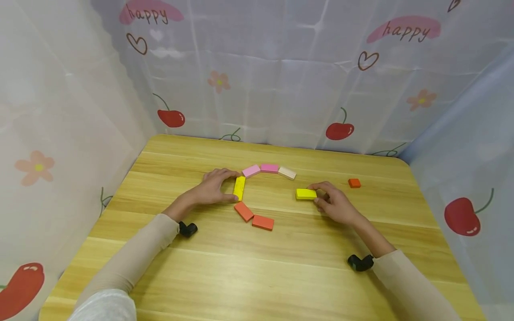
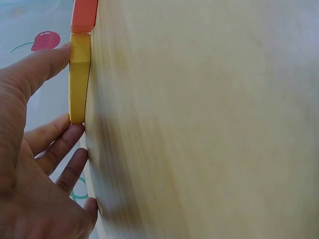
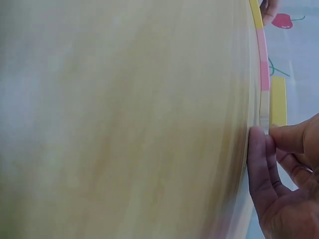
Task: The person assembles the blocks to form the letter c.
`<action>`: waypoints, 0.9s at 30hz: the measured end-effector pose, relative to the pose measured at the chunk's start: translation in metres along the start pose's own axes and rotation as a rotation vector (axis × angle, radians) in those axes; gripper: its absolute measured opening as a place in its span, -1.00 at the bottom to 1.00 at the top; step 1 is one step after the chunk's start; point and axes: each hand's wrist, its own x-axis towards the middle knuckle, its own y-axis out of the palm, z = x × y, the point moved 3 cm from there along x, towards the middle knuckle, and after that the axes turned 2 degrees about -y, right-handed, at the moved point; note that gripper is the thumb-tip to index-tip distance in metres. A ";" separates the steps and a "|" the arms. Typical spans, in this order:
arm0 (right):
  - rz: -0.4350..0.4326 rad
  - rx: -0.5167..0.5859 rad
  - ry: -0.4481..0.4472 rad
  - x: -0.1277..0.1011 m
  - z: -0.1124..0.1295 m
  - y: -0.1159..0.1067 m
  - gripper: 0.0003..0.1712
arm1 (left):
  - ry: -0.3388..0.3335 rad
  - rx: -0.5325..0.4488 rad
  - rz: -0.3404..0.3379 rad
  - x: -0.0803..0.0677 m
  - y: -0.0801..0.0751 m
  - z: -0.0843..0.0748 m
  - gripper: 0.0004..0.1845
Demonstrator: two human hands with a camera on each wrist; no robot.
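Note:
My left hand (image 1: 209,188) holds a yellow block (image 1: 239,188) by its two ends, thumb at the near end and fingertips at the far end. In the left wrist view that yellow block (image 2: 79,84) rests on the table, with an orange-red block (image 2: 84,15) touching it. Toward the right, my right hand (image 1: 336,206) pinches another yellow block (image 1: 306,194) by its right end. The right wrist view shows this yellow block (image 3: 278,99) jutting from between thumb and fingers, apparently raised off the wood.
Light pink (image 1: 251,171), darker pink (image 1: 269,168) and pale wood-coloured blocks (image 1: 287,173) form an arc beyond the hands. Two orange-red blocks (image 1: 243,211) (image 1: 263,222) lie nearer. A small orange block (image 1: 354,183) sits far right on the wooden table (image 1: 241,276). Printed curtains (image 1: 273,98) hang behind.

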 end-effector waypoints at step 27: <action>0.110 -0.114 -0.127 -0.022 0.030 0.030 -0.59 | -0.006 -0.006 0.010 0.002 0.002 0.002 -0.14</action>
